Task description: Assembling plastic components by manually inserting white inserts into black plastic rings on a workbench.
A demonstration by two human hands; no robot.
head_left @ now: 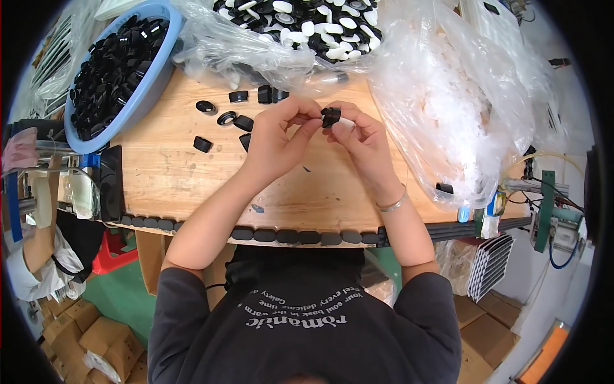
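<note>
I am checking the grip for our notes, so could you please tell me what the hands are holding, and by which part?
Both hands pinch one small black cap: the left hand at its left side, the right hand at its right, where a white piece shows.

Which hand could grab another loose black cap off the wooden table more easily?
Probably the left hand. The loose small black plastic caps lie on the wooden table just to its left, while the right hand is on the far side, pinching the black cap with a white piece.
</note>
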